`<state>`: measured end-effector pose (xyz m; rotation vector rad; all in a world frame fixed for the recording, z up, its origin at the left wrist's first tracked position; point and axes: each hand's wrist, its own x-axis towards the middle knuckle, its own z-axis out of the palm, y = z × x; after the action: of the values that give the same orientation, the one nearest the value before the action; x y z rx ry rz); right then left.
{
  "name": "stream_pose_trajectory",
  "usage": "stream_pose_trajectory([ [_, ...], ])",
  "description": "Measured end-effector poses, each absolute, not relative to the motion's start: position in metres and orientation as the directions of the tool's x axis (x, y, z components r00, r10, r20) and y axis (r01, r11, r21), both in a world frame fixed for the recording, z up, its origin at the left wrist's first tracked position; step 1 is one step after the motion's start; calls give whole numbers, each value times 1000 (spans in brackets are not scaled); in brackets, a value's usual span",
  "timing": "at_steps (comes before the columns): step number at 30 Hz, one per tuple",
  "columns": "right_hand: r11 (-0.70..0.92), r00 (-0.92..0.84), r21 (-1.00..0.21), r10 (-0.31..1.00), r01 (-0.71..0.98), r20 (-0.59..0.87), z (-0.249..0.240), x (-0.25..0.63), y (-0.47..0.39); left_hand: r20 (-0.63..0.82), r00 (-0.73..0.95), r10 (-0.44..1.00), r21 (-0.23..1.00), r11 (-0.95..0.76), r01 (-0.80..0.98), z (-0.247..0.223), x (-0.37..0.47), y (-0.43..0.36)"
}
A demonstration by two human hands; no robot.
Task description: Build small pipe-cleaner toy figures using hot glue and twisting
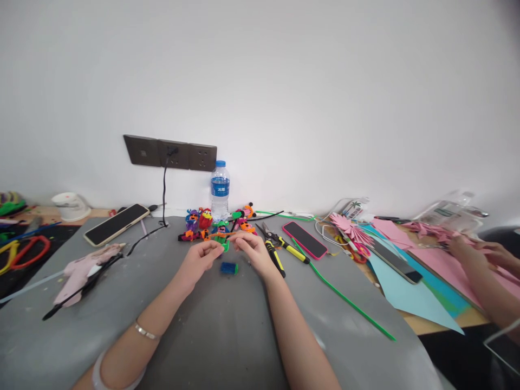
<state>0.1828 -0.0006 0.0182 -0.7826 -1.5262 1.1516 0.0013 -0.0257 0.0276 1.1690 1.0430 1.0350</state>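
My left hand (pixel 204 254) pinches a short bent green pipe cleaner (pixel 226 247) between thumb and fingertips. Close beside its right end, my right hand (pixel 255 250) has its thumb and fingers drawn together; what they hold, if anything, is too small to make out. Below the fingers a small blue roll with a green end (pixel 228 268) lies on the grey mat (pixel 227 325). Just behind my hands stand several colourful pipe-cleaner figures (pixel 206 215), partly hidden by the fingers. A long green pipe cleaner (pixel 345 295) lies to the right.
Yellow-and-black pliers (pixel 289 248) and a pink-edged phone (pixel 304 239) lie right of my hands. A water bottle (pixel 220 189) stands against the wall. To the left are a pink glue gun (pixel 85 271) and another phone (pixel 116 225). At far right, another person's hands (pixel 467 254) handle pink paper.
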Motion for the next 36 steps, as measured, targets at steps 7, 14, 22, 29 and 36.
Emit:
stream_pose_trajectory([
  [7, 326, -265, -943, 905, -71, 333, 17, 182, -1, -72, 180, 981, 992, 90, -93, 27, 2, -26],
  [14, 351, -275, -933, 891, -83, 360, 16, 181, -1, -77, 169, 983, 990, 95, -106, 29, 3, -26],
  [22, 298, -337, -951, 889, -87, 309, 12, 181, -2, -97, 156, 983, 980, 121, -155, 28, 2, -25],
  [29, 276, -368, -957, 884, -86, 288, 11, 183, -2, -101, 148, 984, 977, 126, -169, 26, 2, -25],
  [36, 268, -382, -961, 883, -69, 274, 13, 183, -3, -105, 145, 984, 975, 130, -180, 29, 3, -26],
])
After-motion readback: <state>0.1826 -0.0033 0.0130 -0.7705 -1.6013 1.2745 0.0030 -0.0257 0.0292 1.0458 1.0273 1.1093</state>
